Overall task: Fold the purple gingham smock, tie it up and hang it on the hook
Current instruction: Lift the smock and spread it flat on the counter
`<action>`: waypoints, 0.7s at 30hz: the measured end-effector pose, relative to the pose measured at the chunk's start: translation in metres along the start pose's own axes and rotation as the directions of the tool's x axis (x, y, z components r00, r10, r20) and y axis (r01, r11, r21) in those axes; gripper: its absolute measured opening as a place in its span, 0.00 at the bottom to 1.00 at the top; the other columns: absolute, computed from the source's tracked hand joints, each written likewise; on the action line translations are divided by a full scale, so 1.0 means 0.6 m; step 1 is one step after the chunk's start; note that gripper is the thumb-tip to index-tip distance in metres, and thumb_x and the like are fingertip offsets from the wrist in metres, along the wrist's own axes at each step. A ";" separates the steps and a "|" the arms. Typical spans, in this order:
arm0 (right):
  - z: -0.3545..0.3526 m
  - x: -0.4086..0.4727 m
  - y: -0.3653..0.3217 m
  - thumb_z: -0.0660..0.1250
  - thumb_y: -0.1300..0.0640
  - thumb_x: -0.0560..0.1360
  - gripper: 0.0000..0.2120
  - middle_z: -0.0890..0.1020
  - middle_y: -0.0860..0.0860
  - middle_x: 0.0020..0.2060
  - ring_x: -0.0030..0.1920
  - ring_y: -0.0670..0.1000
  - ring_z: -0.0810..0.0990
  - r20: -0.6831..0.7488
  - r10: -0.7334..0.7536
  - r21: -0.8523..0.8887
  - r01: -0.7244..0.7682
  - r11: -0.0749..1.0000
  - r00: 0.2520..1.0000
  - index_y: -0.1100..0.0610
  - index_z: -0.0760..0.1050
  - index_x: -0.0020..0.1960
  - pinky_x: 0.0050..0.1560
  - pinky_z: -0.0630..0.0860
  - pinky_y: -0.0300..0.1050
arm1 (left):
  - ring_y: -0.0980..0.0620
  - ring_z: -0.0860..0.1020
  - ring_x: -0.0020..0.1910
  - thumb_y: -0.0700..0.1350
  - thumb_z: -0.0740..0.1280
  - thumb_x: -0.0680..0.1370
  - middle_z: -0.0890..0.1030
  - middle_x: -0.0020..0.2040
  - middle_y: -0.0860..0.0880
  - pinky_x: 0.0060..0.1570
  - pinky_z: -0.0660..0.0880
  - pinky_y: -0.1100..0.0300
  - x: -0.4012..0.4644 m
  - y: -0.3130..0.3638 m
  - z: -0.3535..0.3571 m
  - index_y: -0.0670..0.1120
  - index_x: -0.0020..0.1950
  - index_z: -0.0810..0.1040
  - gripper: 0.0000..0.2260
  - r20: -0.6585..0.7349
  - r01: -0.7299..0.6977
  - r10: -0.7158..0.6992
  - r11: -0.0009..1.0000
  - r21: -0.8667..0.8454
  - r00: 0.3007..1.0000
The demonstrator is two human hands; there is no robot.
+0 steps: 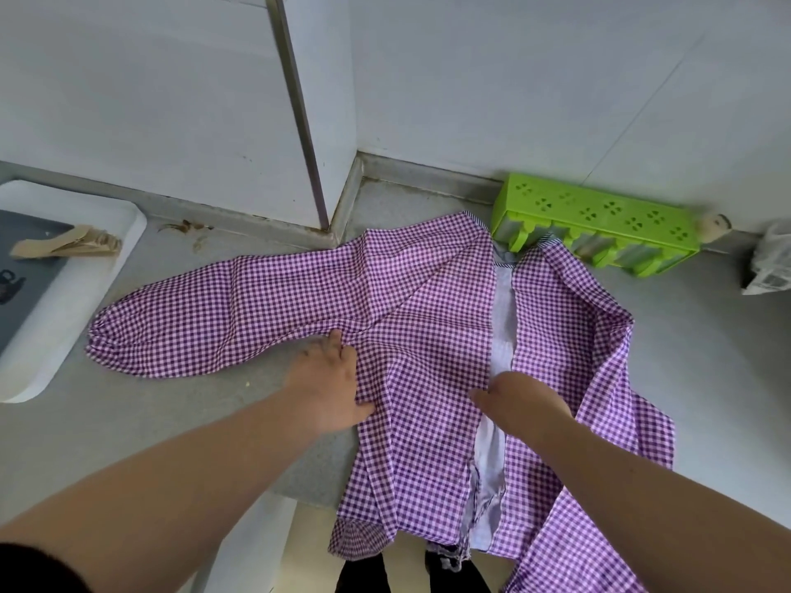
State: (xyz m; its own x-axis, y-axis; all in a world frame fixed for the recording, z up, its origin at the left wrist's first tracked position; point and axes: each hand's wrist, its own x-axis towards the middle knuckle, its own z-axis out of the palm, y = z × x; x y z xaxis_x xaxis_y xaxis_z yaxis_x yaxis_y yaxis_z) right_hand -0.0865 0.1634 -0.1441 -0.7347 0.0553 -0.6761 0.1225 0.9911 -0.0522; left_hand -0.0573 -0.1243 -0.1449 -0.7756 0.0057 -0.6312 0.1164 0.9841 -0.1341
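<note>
The purple gingham smock lay spread across the grey speckled bench, its thin woven cloth creased in soft ridges. One long sleeve stretched out flat to the left, ending in a gathered cuff near a white plastic tray with rounded corners. Down the middle, the two checked front panels parted to show a pale, smooth lining strip. The lower hem hung over the bench's front edge, and the right side was bunched into loose folds.

The left hand lay flat and released, palm down, on the cloth where the sleeve joined the body. The right hand pressed on the fabric beside the pale strip, fingers extended and gripping nothing.

Behind the collar, a lime-green plastic rack with clover-shaped cut-outs lay against the smooth white wall.
</note>
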 end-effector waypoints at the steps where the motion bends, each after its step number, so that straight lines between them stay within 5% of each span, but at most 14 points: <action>1: 0.001 -0.005 -0.005 0.58 0.30 0.77 0.25 0.81 0.46 0.41 0.42 0.48 0.82 0.014 0.009 -0.007 -0.009 1.000 1.000 0.51 0.77 0.49 0.47 0.79 0.49 | 0.34 0.56 0.83 0.75 0.60 0.75 0.49 0.85 0.35 0.80 0.59 0.39 0.000 -0.001 0.002 0.42 0.83 0.53 0.49 -0.005 -0.004 0.004 1.000 0.012 1.000; 4: 0.015 -0.022 -0.012 0.64 0.26 0.72 0.27 0.83 0.46 0.38 0.40 0.48 0.83 0.112 0.025 -0.001 -0.025 1.000 0.993 0.51 0.76 0.45 0.48 0.81 0.49 | 0.33 0.56 0.82 0.74 0.62 0.75 0.47 0.85 0.35 0.79 0.60 0.38 0.002 0.000 0.005 0.43 0.82 0.54 0.48 0.017 -0.013 0.013 1.000 0.011 1.000; 8: 0.047 -0.037 -0.014 0.73 0.36 0.71 0.19 0.82 0.47 0.36 0.36 0.47 0.83 0.173 -0.030 0.110 0.011 0.994 0.984 0.51 0.77 0.43 0.41 0.81 0.45 | 0.34 0.51 0.84 0.72 0.65 0.75 0.43 0.86 0.37 0.81 0.57 0.38 0.004 0.003 0.004 0.44 0.84 0.51 0.49 0.057 0.005 -0.002 0.999 -0.040 0.998; 11: 0.062 -0.050 -0.021 0.70 0.46 0.76 0.10 0.83 0.48 0.37 0.35 0.48 0.81 0.172 -0.087 0.285 0.035 0.958 0.981 0.53 0.79 0.45 0.37 0.79 0.43 | 0.35 0.50 0.84 0.69 0.66 0.77 0.42 0.86 0.39 0.81 0.58 0.40 0.002 0.004 0.001 0.43 0.84 0.51 0.48 0.085 0.039 -0.031 0.995 -0.093 0.996; 13: 0.063 -0.060 -0.023 0.65 0.47 0.80 0.11 0.82 0.48 0.37 0.34 0.47 0.77 0.174 -0.094 0.402 0.016 0.915 0.980 0.54 0.80 0.47 0.37 0.75 0.42 | 0.38 0.59 0.81 0.69 0.65 0.77 0.52 0.84 0.41 0.77 0.66 0.42 -0.002 0.004 0.000 0.45 0.82 0.59 0.42 0.070 0.059 -0.049 0.987 -0.147 0.996; 16: 0.057 -0.072 -0.017 0.62 0.47 0.84 0.11 0.83 0.52 0.44 0.43 0.51 0.82 0.175 -0.116 0.514 0.009 0.858 0.978 0.54 0.77 0.52 0.47 0.79 0.47 | 0.45 0.69 0.69 0.72 0.61 0.77 0.67 0.70 0.46 0.66 0.74 0.47 -0.018 0.010 0.000 0.49 0.72 0.72 0.33 0.037 0.100 -0.095 0.977 -0.191 0.995; 18: 0.058 -0.074 -0.006 0.61 0.47 0.85 0.11 0.83 0.53 0.53 0.53 0.53 0.82 0.179 -0.134 0.567 0.009 0.824 0.975 0.53 0.75 0.60 0.55 0.78 0.50 | 0.44 0.74 0.70 0.72 0.58 0.80 0.73 0.74 0.46 0.68 0.74 0.47 -0.028 0.019 0.004 0.49 0.75 0.73 0.34 0.151 0.117 -0.071 0.939 -0.323 0.986; 21: 0.063 -0.074 0.006 0.60 0.45 0.85 0.19 0.80 0.49 0.60 0.59 0.51 0.78 0.197 -0.162 0.625 0.003 0.781 0.967 0.53 0.72 0.71 0.63 0.74 0.49 | 0.44 0.74 0.73 0.67 0.62 0.82 0.74 0.77 0.48 0.72 0.71 0.50 -0.043 0.036 0.004 0.49 0.80 0.69 0.32 0.299 0.182 0.028 0.738 -0.650 0.954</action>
State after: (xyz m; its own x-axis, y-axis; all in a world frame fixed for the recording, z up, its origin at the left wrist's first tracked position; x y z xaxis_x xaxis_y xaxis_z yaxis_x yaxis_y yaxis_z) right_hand -0.0283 0.1597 -0.1422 -0.5986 -0.1310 -0.7902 0.5103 0.6981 -0.5022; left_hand -0.0332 -0.1034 -0.1336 -0.5514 -0.0197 -0.8340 -0.4582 0.8426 0.2831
